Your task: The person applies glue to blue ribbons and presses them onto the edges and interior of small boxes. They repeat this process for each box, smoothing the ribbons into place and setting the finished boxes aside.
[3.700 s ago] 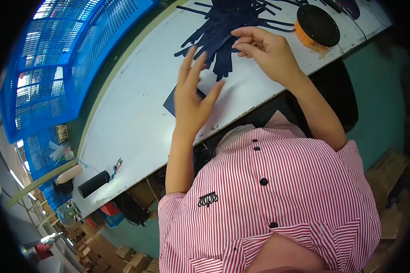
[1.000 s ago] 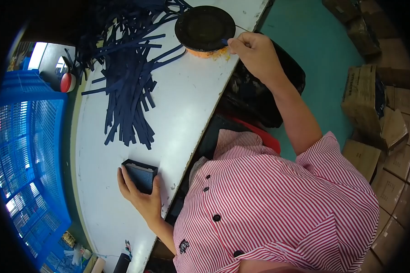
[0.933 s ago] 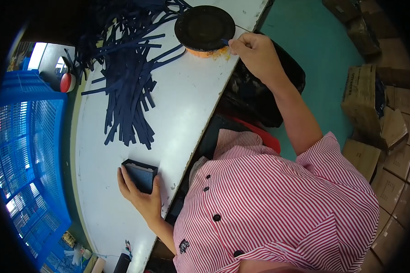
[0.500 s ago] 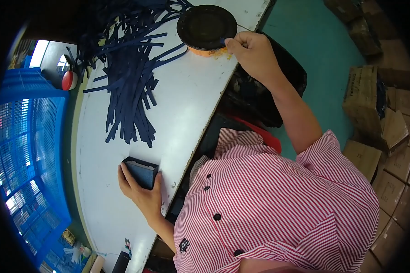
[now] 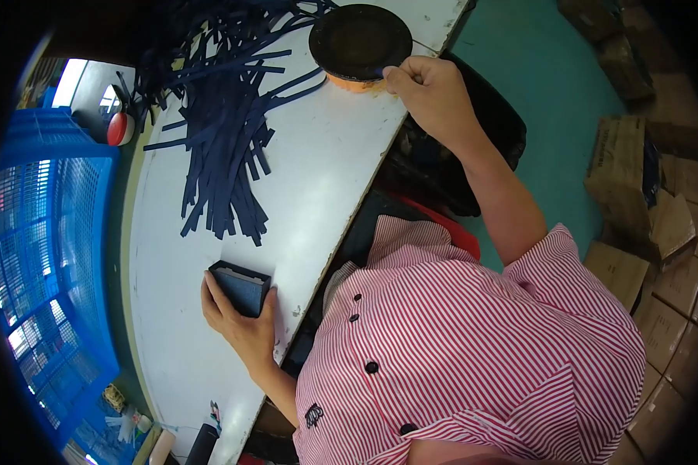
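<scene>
My left hand (image 5: 244, 329) is wrapped around a small dark blue box (image 5: 240, 293) with a black rim, which rests on the white table. Thumb and fingers press on its opposite sides. My right hand (image 5: 434, 97) is closed in a pinch at the near edge of a round black disc (image 5: 361, 43) that sits on an orange base (image 5: 354, 84). A tiny dark blue bit shows at the fingertips, too small to name. Between the two hands lies a loose pile of dark blue strips (image 5: 221, 170), some of them reaching towards the disc.
A blue plastic basket (image 5: 93, 232) stands along the table's far side, near a red and white round object (image 5: 119, 129). Small pliers-like tools (image 5: 215, 415) and a black cylinder (image 5: 203, 446) lie at the bottom. Cardboard boxes (image 5: 620, 167) are stacked to the right on the floor.
The view has shifted slightly. My right hand's pinch now lies a little further in over the disc's edge. My left hand keeps its hold on the box.
</scene>
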A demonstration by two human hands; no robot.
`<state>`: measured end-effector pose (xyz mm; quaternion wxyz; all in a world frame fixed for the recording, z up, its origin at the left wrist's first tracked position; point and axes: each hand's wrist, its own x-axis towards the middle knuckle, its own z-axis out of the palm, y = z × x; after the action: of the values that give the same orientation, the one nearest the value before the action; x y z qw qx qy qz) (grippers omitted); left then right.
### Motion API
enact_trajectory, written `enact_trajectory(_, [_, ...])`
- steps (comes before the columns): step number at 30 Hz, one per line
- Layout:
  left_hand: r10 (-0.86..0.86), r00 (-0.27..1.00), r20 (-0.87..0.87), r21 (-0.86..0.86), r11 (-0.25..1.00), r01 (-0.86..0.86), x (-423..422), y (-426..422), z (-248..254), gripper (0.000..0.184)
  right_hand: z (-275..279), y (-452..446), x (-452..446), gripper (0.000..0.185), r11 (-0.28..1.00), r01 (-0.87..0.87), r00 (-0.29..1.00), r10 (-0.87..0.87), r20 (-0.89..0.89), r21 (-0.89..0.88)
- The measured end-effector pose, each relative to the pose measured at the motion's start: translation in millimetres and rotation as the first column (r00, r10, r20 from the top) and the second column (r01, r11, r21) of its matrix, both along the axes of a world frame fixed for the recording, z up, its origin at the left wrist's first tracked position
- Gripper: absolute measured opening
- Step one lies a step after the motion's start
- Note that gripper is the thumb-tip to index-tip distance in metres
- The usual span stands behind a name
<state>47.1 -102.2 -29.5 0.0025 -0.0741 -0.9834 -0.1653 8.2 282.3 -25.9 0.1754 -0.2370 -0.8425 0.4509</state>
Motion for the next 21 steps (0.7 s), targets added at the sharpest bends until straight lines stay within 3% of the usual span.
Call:
enact_trajectory(7, [-0.060, 0.987, -0.151, 0.383, 0.917, 0.114, -5.4, 2.3, 11.1, 0.111, 2.1, 4.5, 24.8, 0.029, 1.000, -0.011, 0.989, 0.014, -0.148, 0.021])
enact_trajectory(8, [-0.061, 0.986, -0.154, 0.439, 0.890, 0.124, -6.3, 9.9, 15.4, 0.113, 9.6, 9.7, 30.0, 0.028, 0.999, -0.007, 0.996, 0.010, 0.088, -0.032])
enact_trajectory(9, [-0.081, 0.982, -0.171, 0.452, 0.879, 0.152, -9.1, 14.7, 17.4, 0.114, 10.7, 5.1, 35.5, 0.025, 0.997, -0.069, 0.997, 0.069, -0.034, -0.016])
enact_trajectory(12, [-0.167, 0.964, -0.208, 0.502, 0.828, 0.251, -13.2, 28.7, 17.6, 0.118, 34.5, -12.1, 49.9, 0.019, 0.968, -0.175, 0.984, 0.178, 0.005, -0.178])
enact_trajectory(13, [-0.202, 0.954, -0.223, 0.524, 0.800, 0.292, -14.3, 34.3, 17.5, 0.119, 37.7, -20.4, 52.7, 0.016, 0.943, -0.260, 0.966, 0.249, -0.075, -0.207])
enact_trajectory(18, [-0.329, 0.890, -0.315, 0.482, 0.753, 0.448, -15.5, 57.6, 25.0, 0.129, 57.5, -62.9, 43.2, 0.011, 0.751, -0.595, 0.804, 0.553, -0.217, -0.286])
enact_trajectory(21, [-0.382, 0.850, -0.363, 0.421, 0.746, 0.515, -14.8, 60.7, 33.6, 0.128, 58.8, -84.0, 31.8, 0.014, 0.658, -0.678, 0.735, 0.617, -0.281, -0.327])
